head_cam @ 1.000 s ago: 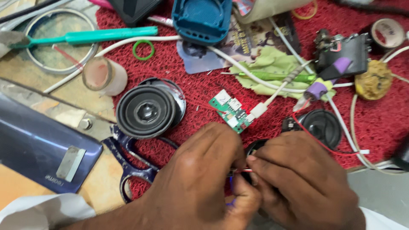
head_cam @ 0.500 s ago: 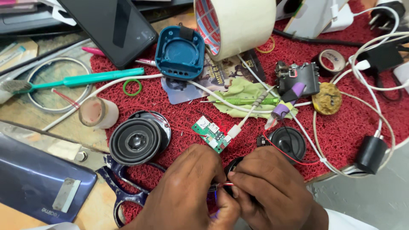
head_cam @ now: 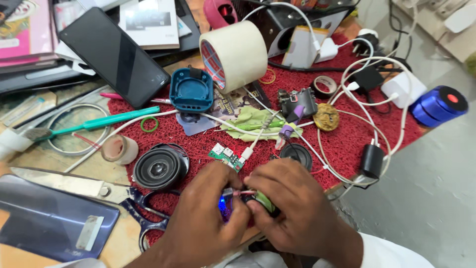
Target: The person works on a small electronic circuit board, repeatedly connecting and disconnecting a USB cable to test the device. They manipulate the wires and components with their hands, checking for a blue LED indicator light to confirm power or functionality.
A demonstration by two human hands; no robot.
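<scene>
dark phone screen [head_cam: 115, 55] upper left (blank), white booklet [head_cam: 148, 22] behind it

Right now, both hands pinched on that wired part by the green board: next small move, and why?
Probably hold steady and keep the pinch. The left hand and right hand meet on a small part with thin red wires; a blue light glows between them, and the small green circuit board lies close by.

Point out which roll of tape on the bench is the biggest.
The wide cream roll of tape tipped on its side behind the blue housing. The pinkish roll and small dark roll are far smaller.
</scene>
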